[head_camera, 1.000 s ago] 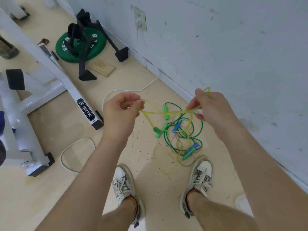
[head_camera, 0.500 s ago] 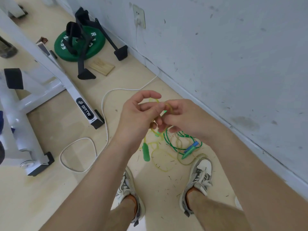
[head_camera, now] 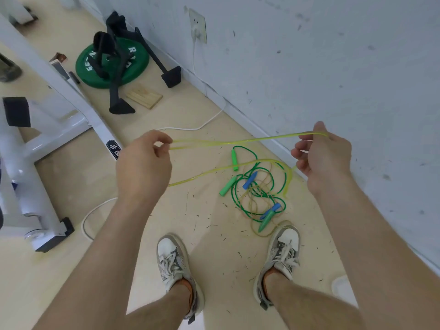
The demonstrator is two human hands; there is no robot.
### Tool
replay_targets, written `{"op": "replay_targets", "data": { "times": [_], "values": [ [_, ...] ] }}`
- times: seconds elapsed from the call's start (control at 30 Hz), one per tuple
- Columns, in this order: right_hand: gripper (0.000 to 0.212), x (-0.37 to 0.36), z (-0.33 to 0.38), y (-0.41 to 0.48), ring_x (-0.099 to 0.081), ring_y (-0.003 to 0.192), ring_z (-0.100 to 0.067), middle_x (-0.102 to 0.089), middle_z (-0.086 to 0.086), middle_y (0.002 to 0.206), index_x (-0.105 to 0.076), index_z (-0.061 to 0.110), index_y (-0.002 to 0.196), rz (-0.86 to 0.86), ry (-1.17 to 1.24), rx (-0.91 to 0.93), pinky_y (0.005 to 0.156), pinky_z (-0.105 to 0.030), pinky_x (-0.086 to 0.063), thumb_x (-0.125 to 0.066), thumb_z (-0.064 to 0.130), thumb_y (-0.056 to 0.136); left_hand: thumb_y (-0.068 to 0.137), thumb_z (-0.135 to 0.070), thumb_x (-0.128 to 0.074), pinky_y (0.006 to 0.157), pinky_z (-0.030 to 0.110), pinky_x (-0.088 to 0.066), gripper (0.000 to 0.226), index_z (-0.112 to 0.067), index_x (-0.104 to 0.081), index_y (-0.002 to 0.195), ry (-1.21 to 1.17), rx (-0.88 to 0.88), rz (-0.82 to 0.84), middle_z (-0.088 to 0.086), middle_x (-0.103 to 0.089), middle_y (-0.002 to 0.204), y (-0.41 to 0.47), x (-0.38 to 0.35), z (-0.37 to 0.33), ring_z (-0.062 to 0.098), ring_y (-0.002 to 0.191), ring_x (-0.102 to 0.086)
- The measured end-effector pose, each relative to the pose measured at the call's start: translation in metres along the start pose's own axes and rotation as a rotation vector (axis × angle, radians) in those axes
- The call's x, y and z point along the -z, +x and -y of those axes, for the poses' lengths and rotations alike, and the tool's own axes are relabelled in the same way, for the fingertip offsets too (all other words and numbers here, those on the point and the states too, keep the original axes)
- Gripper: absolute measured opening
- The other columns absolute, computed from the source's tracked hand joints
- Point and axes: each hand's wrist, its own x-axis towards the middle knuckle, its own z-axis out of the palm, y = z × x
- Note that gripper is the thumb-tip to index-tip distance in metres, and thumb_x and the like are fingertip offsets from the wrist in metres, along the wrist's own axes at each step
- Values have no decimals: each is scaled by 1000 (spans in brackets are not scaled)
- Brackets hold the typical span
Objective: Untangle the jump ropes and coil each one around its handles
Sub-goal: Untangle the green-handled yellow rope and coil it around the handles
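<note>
Fingers of the left hand (head_camera: 142, 163) pinch the yellow rope (head_camera: 238, 141); the right hand (head_camera: 323, 156) curls around its far end, pulling strands taut between them. Green rope (head_camera: 240, 206) and handles (head_camera: 227, 186) lie tangled on the floor (head_camera: 202, 234) below.

The round green rubber weight plate (head_camera: 140, 69) on the floor bears white markings: "R" at its far rim, "N" and "55" at its left rim. A black metal stand (head_camera: 104, 41) hides the remainder. The black oval label (head_camera: 113, 148) on the white steel machine frame (head_camera: 97, 122) shows a striped logo and "G"; the left grip (head_camera: 142, 167) covers the rest.
</note>
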Motion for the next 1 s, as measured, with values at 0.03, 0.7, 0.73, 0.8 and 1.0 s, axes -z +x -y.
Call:
{"op": "replay_targets", "data": {
  "times": [0.03, 0.7, 0.73, 0.8, 1.0],
  "values": [
    [38, 0, -1, 0, -52, 40, -14, -52, -2, 54, -57, 10, 73, 6, 25, -33, 40, -17, -32, -46, 31, 101, 93, -20, -47, 66, 41, -55, 19, -31, -62, 94, 16, -8, -58, -6, -66, 75, 2, 0, 4, 26, 67, -63],
    [49, -18, -19, -27, -45, 127, -26, -45, -6, 143, -39, 14, 144, 773, -1373, 319, 106, -38, -38, -50, 27, 98, 89, 5, -44, 36, 13, -18, 33, -4, -66, 112, -1063, 422, 430, 9, -71, 95, -16, -5, -37, 7, 48, -34],
    [49, -22, -21, -32, -47, 123, -27, -46, -8, 140, -38, 13, 143, 745, -1421, 382, 103, -37, -41, -50, 27, 97, 90, 5, -43, 36, 13, -19, 33, -3, -65, 113, -1102, 426, 462, 10, -71, 97, -18, -8, -39, 7, 49, -36],
    [43, -27, -20, -41, -59, 106, -17, -58, 0, 126, -51, 22, 136, 800, -1181, 358, 96, -37, -49, -56, 27, 93, 91, 8, -42, 36, 12, -25, 35, -3, -63, 116, -1184, 431, 515, 11, -70, 102, -22, -14, -42, 8, 52, -41],
    [40, -38, -28, -63, -65, 108, -7, -66, 10, 121, -62, 29, 119, 1159, -746, 155, 102, -39, -49, -70, 30, 80, 88, 16, -34, 55, 16, -46, 45, -4, -61, 119, -1372, 344, 593, 13, -67, 116, -25, -19, -46, 13, 66, -53]
  ]
}}
